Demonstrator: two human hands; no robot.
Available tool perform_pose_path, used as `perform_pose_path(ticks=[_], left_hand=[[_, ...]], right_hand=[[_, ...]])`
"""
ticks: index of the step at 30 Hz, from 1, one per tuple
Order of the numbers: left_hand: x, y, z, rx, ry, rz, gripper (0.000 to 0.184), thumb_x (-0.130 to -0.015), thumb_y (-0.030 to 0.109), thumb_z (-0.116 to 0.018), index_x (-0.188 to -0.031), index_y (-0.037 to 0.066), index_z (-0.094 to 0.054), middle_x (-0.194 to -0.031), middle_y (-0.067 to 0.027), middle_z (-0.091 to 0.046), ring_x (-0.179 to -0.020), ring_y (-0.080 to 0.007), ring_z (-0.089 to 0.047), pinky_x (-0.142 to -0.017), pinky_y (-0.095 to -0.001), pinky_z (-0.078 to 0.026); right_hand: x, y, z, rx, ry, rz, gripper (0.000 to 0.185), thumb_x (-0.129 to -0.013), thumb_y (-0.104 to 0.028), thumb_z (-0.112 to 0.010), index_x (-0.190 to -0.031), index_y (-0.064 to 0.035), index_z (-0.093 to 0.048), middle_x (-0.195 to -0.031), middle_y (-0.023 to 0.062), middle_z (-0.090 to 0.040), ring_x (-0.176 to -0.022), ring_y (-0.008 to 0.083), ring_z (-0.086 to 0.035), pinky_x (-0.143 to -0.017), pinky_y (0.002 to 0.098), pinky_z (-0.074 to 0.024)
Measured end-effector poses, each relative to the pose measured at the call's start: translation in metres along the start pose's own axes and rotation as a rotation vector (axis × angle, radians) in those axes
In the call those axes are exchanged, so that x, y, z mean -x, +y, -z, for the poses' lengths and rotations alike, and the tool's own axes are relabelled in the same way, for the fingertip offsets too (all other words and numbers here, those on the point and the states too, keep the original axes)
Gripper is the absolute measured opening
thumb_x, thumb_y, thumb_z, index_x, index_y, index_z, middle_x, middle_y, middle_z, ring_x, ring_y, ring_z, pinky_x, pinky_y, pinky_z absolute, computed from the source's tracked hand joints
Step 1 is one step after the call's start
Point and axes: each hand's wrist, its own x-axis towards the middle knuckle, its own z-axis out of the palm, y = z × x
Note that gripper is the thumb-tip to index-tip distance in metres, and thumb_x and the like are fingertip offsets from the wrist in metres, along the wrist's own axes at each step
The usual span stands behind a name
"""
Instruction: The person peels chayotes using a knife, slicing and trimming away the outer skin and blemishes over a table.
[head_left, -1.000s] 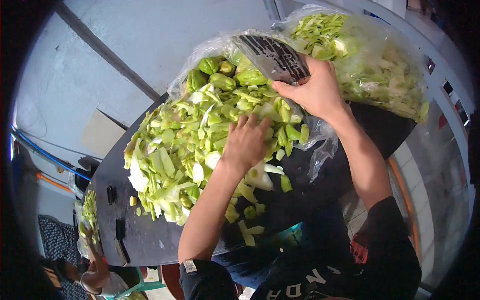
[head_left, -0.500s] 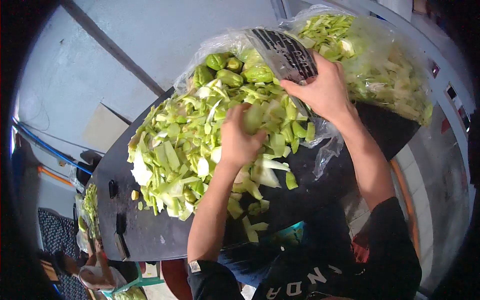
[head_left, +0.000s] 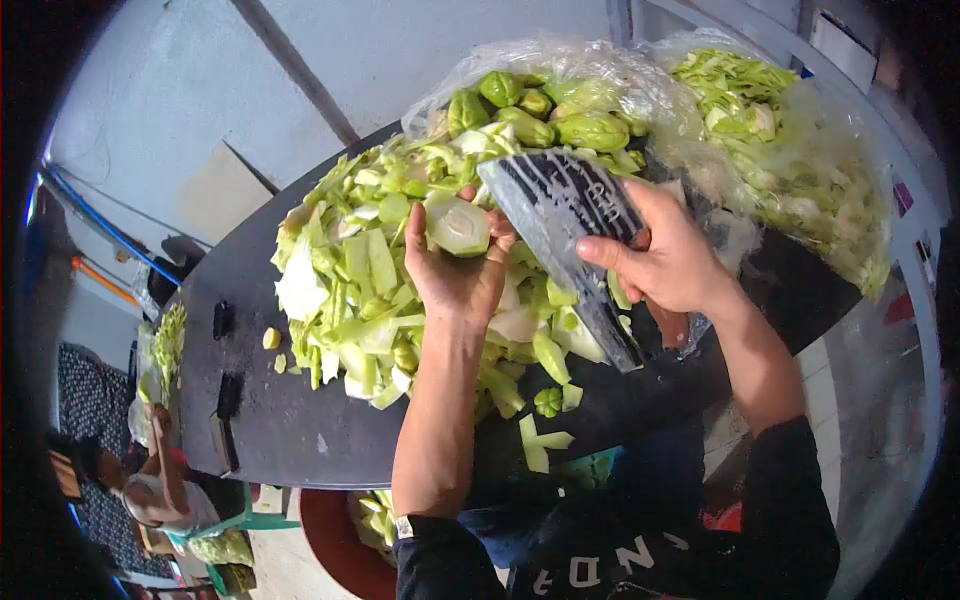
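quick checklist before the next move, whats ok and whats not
1. Vegetable piece held by left hand: ok, pale cut face showing.
2. Knife held by right hand: ok, thumb against the blade.
3. Blade clear of left fingers: cannot tell, close in view, depth unclear.
4. Bare table around the left hand: not ok, cut pieces heaped there.
5. Whole green vegetables in sight: ok, beyond the cut pieces.

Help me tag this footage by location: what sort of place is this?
Probably a vegetable-prep workspace: a heap of cut vegetables covers much of the table, a clear bag holds more, and another person is beside other greens.
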Motion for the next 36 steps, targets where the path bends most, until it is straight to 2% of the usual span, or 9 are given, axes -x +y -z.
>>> perform_pose_path(ticks=[1,3,4,9,11,12,15,31,36], left_hand=[[0.0,0.002,0.0,0.008,-0.003,-0.012,0.051,-0.092,0.043,-0.055,-0.118,0.0,-0.054,-0.097,-0.0168,-0.056,-0.09,-0.0288,-0.054,-0.085,-0.0407,-0.046],[0.002,-0.001,-0.007,-0.156,0.174,-0.154,0.047,-0.097,0.042,-0.045,-0.121,0.004,-0.056,-0.106,-0.0143,-0.06,-0.1,-0.0273,-0.057,-0.095,-0.0417,-0.044],[0.006,0.0,-0.009,-0.26,0.144,-0.151,0.046,-0.1,0.041,-0.038,-0.123,0.006,-0.057,-0.113,-0.0108,-0.062,-0.108,-0.0245,-0.057,-0.102,-0.0431,-0.04],[0.011,0.002,-0.008,-0.301,0.1,-0.138,0.047,-0.098,0.042,-0.045,-0.124,0.006,-0.057,-0.108,-0.0101,-0.062,-0.103,-0.0229,-0.058,-0.098,-0.0425,-0.044],[0.012,0.001,-0.008,-0.264,0.064,-0.147,0.048,-0.096,0.042,-0.048,-0.125,0.005,-0.057,-0.102,-0.0099,-0.063,-0.098,-0.0224,-0.06,-0.092,-0.0393,-0.048],[0.013,0.002,-0.007,-0.284,0.049,-0.152,0.047,-0.095,0.041,-0.05,-0.123,0.004,-0.058,-0.097,-0.0096,-0.064,-0.093,-0.0211,-0.061,-0.086,-0.0352,-0.05],[0.014,0.003,-0.008,-0.36,0.06,-0.198,0.046,-0.095,0.04,-0.052,-0.121,0.002,-0.058,-0.096,-0.0093,-0.064,-0.09,-0.0195,-0.062,-0.084,-0.0326,-0.051],[0.013,-0.006,-0.002,-0.488,0.048,-0.257,0.054,-0.097,0.044,-0.05,-0.124,-0.001,-0.055,-0.107,-0.0133,-0.065,-0.1,-0.0258,-0.063,-0.094,-0.0405,-0.048],[0.019,-0.033,0.001,-0.507,0.045,-0.212,0.049,-0.097,0.047,-0.048,-0.121,0.005,-0.057,-0.114,-0.0106,-0.065,-0.104,-0.0245,-0.063,-0.096,-0.0411,-0.047]], right_hand=[[-0.001,0.005,-0.006,-0.006,-0.013,-0.049,0.036,-0.091,-0.017,-0.069,-0.118,-0.0009,-0.052,-0.071,-0.0014,-0.055,-0.044,0.0045,-0.049,-0.039,0.0213,-0.0407],[-0.002,0.008,-0.011,0.047,-0.043,-0.057,0.035,-0.091,-0.017,-0.069,-0.117,-0.0007,-0.052,-0.072,-0.0013,-0.056,-0.044,0.0044,-0.049,-0.038,0.0211,-0.0407],[-0.003,0.008,-0.013,0.092,-0.061,-0.067,0.034,-0.091,-0.018,-0.068,-0.116,-0.0005,-0.053,-0.073,-0.0013,-0.057,-0.044,0.0043,-0.049,-0.038,0.021,-0.0407],[-0.004,0.007,-0.019,0.153,-0.073,-0.102,0.031,-0.091,-0.018,-0.069,-0.113,-0.0002,-0.055,-0.073,-0.0013,-0.058,-0.043,0.0044,-0.049,-0.037,0.021,-0.0401],[-0.002,0.004,-0.022,0.139,-0.059,-0.113,0.022,-0.091,-0.017,-0.068,-0.098,0.0004,-0.056,-0.069,0.0007,-0.059,-0.042,0.0056,-0.05,-0.038,0.0235,-0.0414],[-0.002,0.004,-0.023,0.142,-0.062,-0.113,0.022,-0.091,-0.017,-0.068,-0.098,0.0004,-0.056,-0.069,0.0007,-0.059,-0.042,0.0056,-0.05,-0.038,0.0235,-0.0414],[-0.002,0.008,-0.022,0.119,-0.072,-0.126,0.031,-0.091,-0.019,-0.069,-0.111,-0.0008,-0.055,-0.071,-0.0011,-0.058,-0.042,0.0042,-0.049,-0.037,0.0211,-0.0401],[-0.004,0.015,-0.018,0.103,-0.086,-0.109,0.029,-0.091,-0.02,-0.069,-0.108,-0.0006,-0.055,-0.07,-0.0025,-0.056,-0.042,0.0038,-0.049,-0.037,0.0204,-0.0407],[-0.003,0.014,-0.02,-0.005,-0.031,-0.054,0.024,-0.09,-0.019,-0.07,-0.097,-0.0009,-0.056,-0.065,-0.0018,-0.056,-0.041,0.0047,-0.049,-0.036,0.0227,-0.04]])
